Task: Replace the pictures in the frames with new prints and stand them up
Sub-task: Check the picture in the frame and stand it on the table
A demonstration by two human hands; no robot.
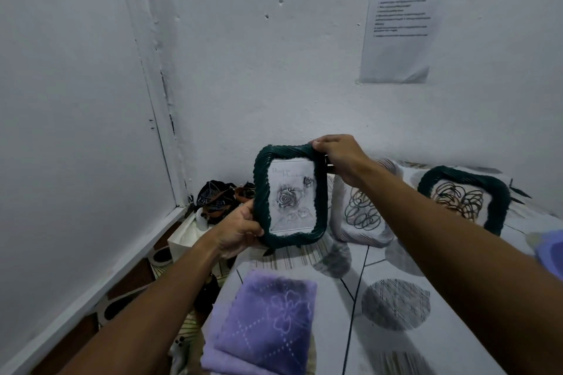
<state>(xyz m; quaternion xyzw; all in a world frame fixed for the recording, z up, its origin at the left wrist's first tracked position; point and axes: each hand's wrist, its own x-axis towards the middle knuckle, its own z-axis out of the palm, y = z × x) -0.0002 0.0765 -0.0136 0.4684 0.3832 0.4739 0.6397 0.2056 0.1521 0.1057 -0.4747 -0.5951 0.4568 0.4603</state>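
Observation:
I hold a dark green twisted-rim picture frame (291, 195) upright above the bed, its front toward me, showing a grey print of roses with faint lettering. My left hand (240, 230) grips the frame's lower left corner. My right hand (341, 158) grips its upper right corner from behind. A second dark green frame (463, 196) lies tilted on the bed at the right, empty, with the scribble-patterned sheet showing through it.
A folded purple cloth (265, 326) lies on the patterned bedsheet (396, 307) near me. A scribble-print pillow (359, 213) sits behind the held frame. Dark bags (216, 198) and a white paper bag (185, 237) fill the floor corner at left. A printed sheet (399, 27) hangs on the wall.

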